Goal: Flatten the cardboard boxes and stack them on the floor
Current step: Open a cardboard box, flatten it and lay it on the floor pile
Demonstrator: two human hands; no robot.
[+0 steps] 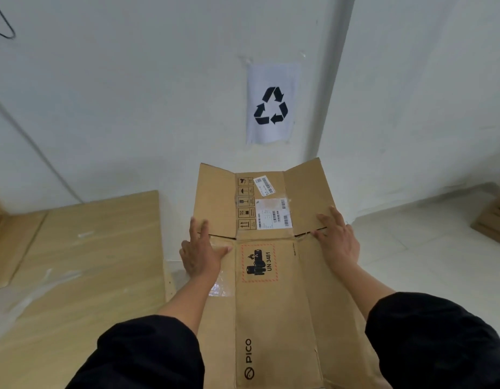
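1. Cardboard box [274, 299], flattened and printed with "PICO" and a "UN 3481" battery label, lies stretched out in front of me toward the white wall [131, 94]; whether it rests fully on the floor [411, 262] I cannot tell.
2. My left hand [201, 252] lies palm-down on the box's left edge, fingers loosely spread and flat, the thumb reaching inward over the panel.
3. My right hand [336, 240] lies palm-down on the right side at the slit between flap and panel, fingers spread and flat.
4. Its far flaps angle up slightly near the wall, carrying white shipping labels [274, 213].
5. A recycling sign [271, 103] is taped to the wall above.
6. Another flattened cardboard sheet [83, 262] lies on the floor to my left.
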